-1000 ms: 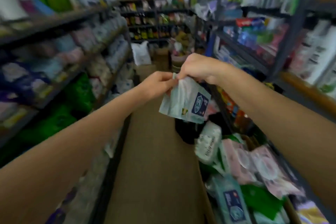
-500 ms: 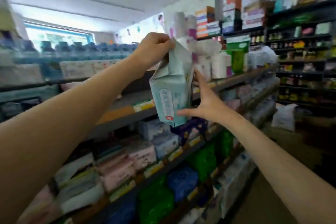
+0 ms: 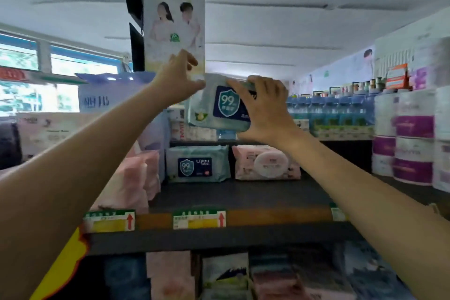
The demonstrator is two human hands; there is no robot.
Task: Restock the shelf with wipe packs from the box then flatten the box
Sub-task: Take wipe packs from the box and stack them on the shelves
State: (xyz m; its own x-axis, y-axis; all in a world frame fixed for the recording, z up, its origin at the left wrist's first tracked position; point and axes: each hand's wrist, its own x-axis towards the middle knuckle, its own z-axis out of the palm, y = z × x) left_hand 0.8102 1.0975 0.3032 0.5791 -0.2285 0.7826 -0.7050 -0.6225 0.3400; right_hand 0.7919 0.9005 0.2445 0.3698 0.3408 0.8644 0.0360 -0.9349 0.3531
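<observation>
While I watch the head view, my right hand (image 3: 261, 109) grips the teal wipe pack (image 3: 214, 107) held up above the shelf (image 3: 243, 192). My left hand (image 3: 177, 80) touches its upper left corner, fingers spread open. An identical pack (image 3: 197, 163) stands below beside a pink pack (image 3: 266, 162).

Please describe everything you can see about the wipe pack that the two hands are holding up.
The held wipe pack is a soft, pale teal plastic pouch with a dark blue label showing a shield and "99". It is tilted, raised above the matching pack lying on the shelf. The right hand grips its right end; the left hand touches its upper left corner.
</observation>
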